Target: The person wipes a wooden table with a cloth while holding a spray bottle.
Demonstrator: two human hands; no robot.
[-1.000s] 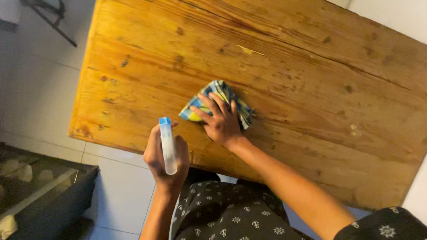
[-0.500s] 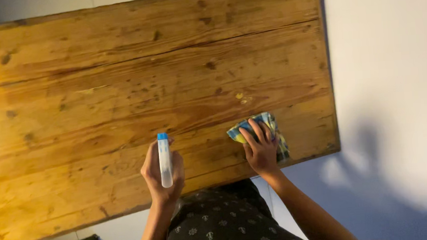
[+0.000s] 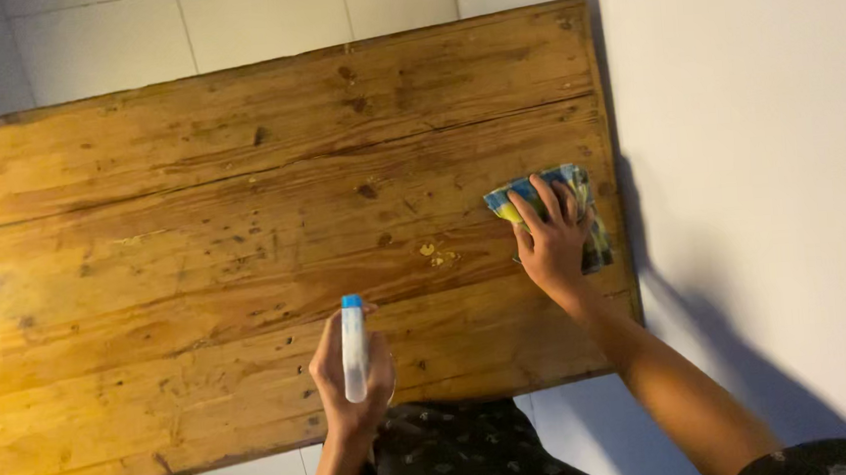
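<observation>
My left hand (image 3: 352, 383) grips a small clear spray bottle (image 3: 353, 348) with a blue cap, held upright over the near edge of a knotty wooden table (image 3: 195, 243). My right hand (image 3: 552, 240) presses flat on a folded blue, yellow and white checked cloth (image 3: 539, 198) near the table's right end. The cloth lies on the wood close to the right edge, partly hidden under my fingers.
A white wall (image 3: 754, 145) runs along the table's right end. Pale floor tiles (image 3: 180, 31) show beyond the far edge. My dark patterned clothing (image 3: 459, 463) is at the bottom, against the near edge.
My right hand has slid the cloth away from me, further onto the table at its right end. The view has shifted, and the left hand with the bottle sits lower in the frame.
</observation>
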